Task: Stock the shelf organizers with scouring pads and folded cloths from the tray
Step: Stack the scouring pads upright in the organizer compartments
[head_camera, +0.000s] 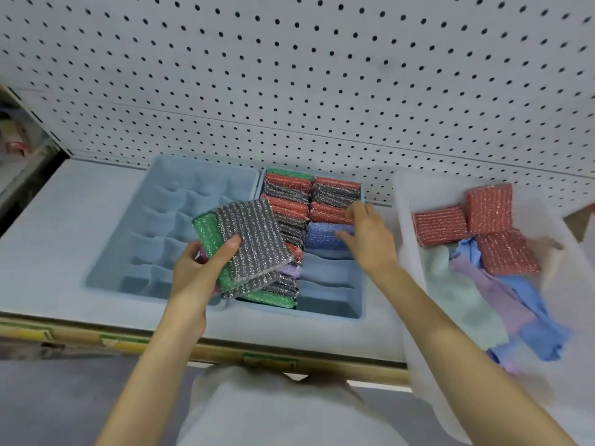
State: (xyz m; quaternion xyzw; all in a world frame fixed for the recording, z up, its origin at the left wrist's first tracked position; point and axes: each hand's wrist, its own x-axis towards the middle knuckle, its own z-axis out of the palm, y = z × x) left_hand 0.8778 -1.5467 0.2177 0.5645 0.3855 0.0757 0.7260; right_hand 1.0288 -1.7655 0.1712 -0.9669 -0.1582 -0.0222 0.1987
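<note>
Left hand (pixel 199 268) grips a pad stack (pixel 249 239) — right hand (pixel 372 239), fingers spread, seats pads (pixel 322 215) in the organizer (pixel 328 296); next, probably, an empty slot.

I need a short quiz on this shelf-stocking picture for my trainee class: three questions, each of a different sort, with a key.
1. True or false: the left hand grips a stack of glittery scouring pads with a grey one on top.
2. How many red glittery scouring pads lie in the translucent white plastic tray? A two, B three, C five.
3. Short answer: which light-blue plastic organizer shows only empty compartments, the organizer beside the tray or the organizer farther from it?
Key: 1 true; 2 B; 3 the organizer farther from it.
</note>
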